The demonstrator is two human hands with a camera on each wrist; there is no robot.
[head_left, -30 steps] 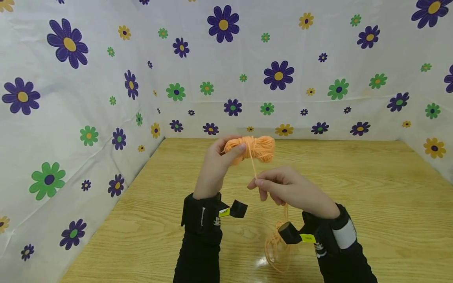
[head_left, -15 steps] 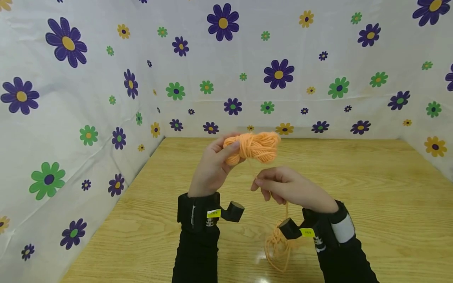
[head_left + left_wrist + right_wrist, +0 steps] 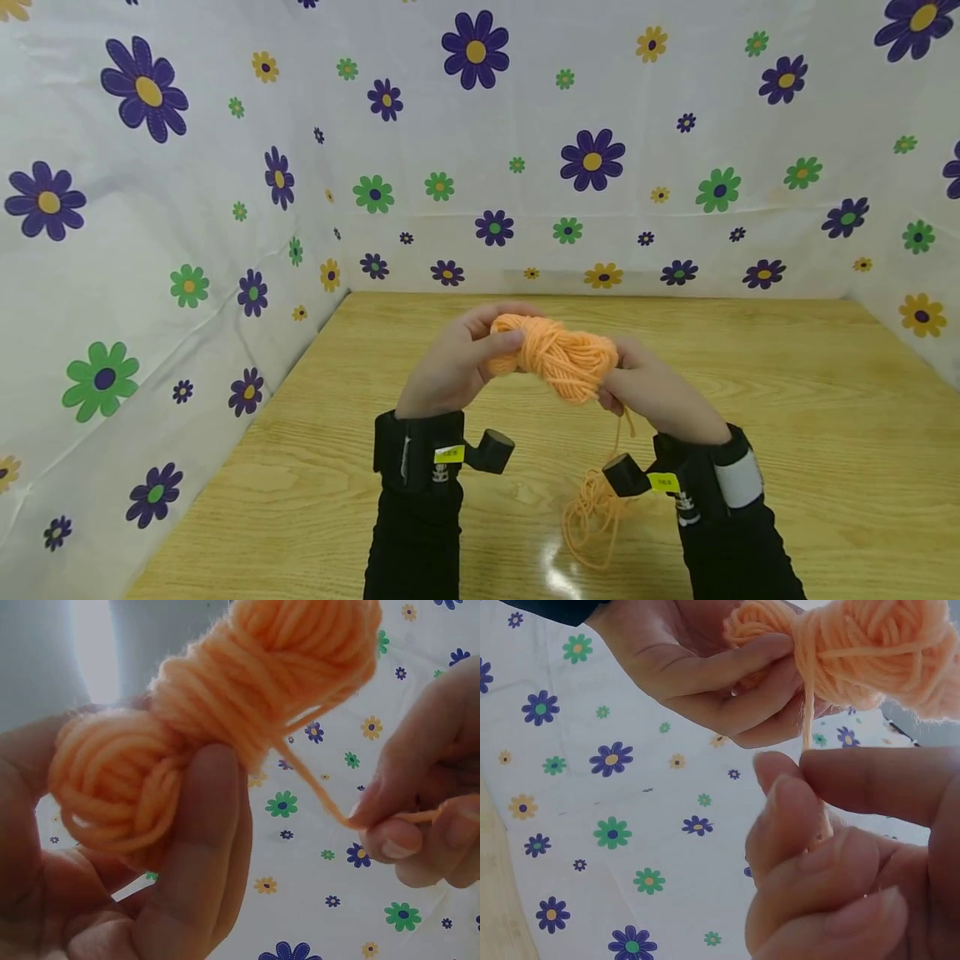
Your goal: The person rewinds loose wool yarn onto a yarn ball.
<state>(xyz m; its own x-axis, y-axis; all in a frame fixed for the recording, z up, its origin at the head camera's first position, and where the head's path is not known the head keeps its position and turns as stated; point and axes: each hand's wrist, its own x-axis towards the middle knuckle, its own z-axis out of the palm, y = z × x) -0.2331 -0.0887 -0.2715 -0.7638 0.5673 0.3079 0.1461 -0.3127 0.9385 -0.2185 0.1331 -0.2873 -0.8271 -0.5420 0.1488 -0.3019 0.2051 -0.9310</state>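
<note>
An orange skein of yarn (image 3: 566,358), wrapped round its middle, is held in the air above the table. My left hand (image 3: 457,358) grips its left end, thumb on the near side and fingers behind. My right hand (image 3: 663,392) is by the skein's right end in the head view, partly hidden behind it. In the left wrist view a strand of yarn (image 3: 311,780) runs from the wrapped middle to the right hand, which pinches it between thumb and finger. The right wrist view shows the same pinch, with the right fingers (image 3: 817,862) curled.
A loose heap of orange yarn (image 3: 592,517) lies on the wooden table (image 3: 787,400) below the right hand, with a tail rising to that hand. Flower-patterned cloth (image 3: 420,150) hangs behind the table and along its left side.
My right hand has moved up and to the right, beside the skein's far end. The skein has tilted, its right end now lower and nearer.
</note>
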